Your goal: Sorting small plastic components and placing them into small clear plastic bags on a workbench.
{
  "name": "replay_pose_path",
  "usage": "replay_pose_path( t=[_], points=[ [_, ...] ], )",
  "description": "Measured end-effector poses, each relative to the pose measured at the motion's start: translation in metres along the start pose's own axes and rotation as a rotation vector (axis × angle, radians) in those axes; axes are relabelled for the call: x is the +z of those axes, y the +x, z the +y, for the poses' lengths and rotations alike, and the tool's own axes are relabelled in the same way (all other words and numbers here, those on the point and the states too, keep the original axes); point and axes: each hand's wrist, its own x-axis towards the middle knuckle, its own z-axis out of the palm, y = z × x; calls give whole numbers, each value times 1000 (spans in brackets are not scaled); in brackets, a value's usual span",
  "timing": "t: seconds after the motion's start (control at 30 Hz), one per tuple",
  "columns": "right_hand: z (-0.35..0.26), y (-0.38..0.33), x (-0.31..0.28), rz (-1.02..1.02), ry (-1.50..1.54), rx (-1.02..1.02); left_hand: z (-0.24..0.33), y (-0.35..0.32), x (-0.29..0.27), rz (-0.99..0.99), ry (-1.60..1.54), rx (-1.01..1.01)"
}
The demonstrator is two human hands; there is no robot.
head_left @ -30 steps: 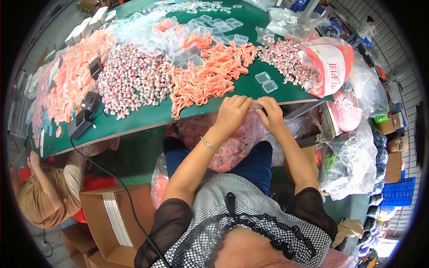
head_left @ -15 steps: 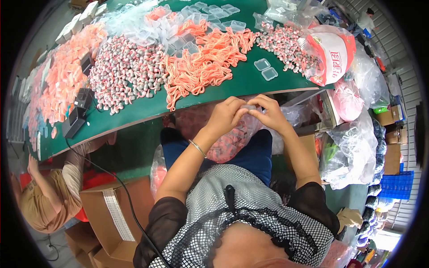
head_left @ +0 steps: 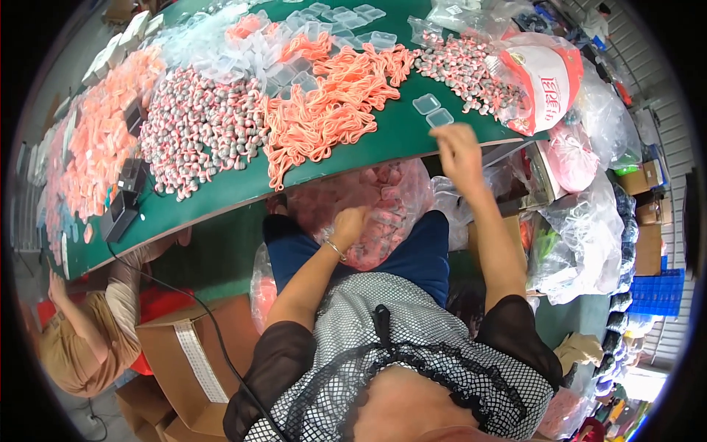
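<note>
My left hand (head_left: 352, 225) is low over a clear bag (head_left: 394, 199) of pink and grey pieces between my knees. Its fingers are blurred against the bag, and whether they hold anything is unclear. Beyond the table's front edge, my right hand (head_left: 461, 153) has its fingers bent and drawn together. Their tips meet the near edge of a clear plastic case (head_left: 440, 118), which lies opened flat on the green table (head_left: 243, 173). Left of the case spreads a heap of orange cord loops (head_left: 324, 121).
Pink and grey beads (head_left: 202, 129) form a wide pile at the left. More clear cases (head_left: 357, 16) lie at the back. A red and white sack (head_left: 545, 85) spills small pieces at the right. A black cable (head_left: 199, 298) crosses near another person (head_left: 85, 335).
My hands have parted from a small clear thing they held together. The left came down to the bag; the right moved up to the clear case on the table.
</note>
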Motion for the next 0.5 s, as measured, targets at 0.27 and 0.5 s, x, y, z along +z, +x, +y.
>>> replay_pose_path(
  t=[0.27,0.5],
  points=[
    [42,23,14,-140,-130,101,17,-12,-16,-35,323,45],
    [17,24,18,-116,-47,117,91,-10,-206,646,76,546]
  ],
)
